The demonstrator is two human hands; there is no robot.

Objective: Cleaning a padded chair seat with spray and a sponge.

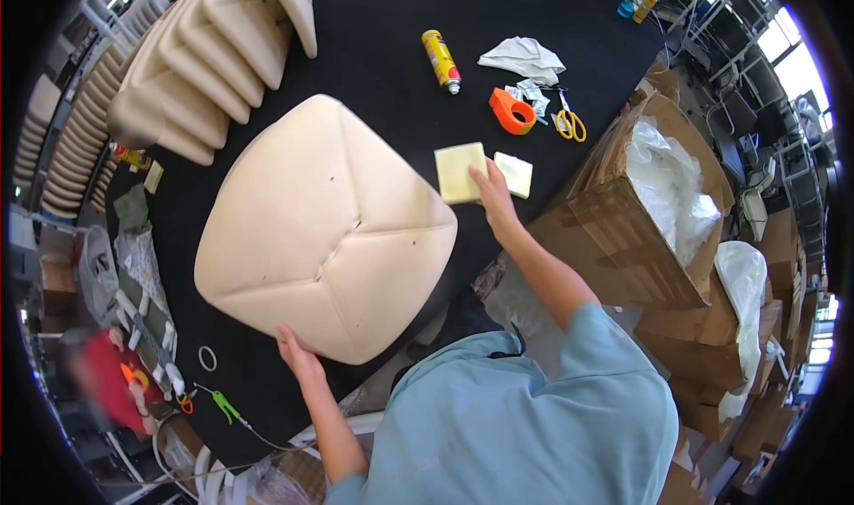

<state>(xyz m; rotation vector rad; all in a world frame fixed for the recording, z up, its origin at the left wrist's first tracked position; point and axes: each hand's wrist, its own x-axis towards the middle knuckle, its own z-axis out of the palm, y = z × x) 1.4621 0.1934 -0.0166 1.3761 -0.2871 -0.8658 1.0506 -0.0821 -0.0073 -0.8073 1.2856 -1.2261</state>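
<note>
Right hand [495,194] is gripping a pale-yellow pad [457,172]; left hand [301,357] is touching the beige cushion [294,212] ahead, finger closure unclear.

Smooth, leather-like cream cushioning is showing a soft sheen against dull black cloth.
The padded seat shell [276,212] is wearing an even, satin-looking cover, puckering finely along its stitched seams, while the table covering [382,43] is looking matt and fabric-like. The yellowish block [459,174] and its companion pad [514,174] are appearing foam-like, dull and flat-faced. The spray can [439,59] is giving off a metallic, glossy gleam; the crumpled white sheet [523,58] is creasing softly, cloth or paper being hard to tell. The orange tape dispenser [511,112] is looking like smooth plastic, as are the scissors' yellow handles [570,126]. The carton [614,238] is displaying matt brown cardboard, its clear plastic wrap [663,176] glinting, wrinkled and glossy.
</note>
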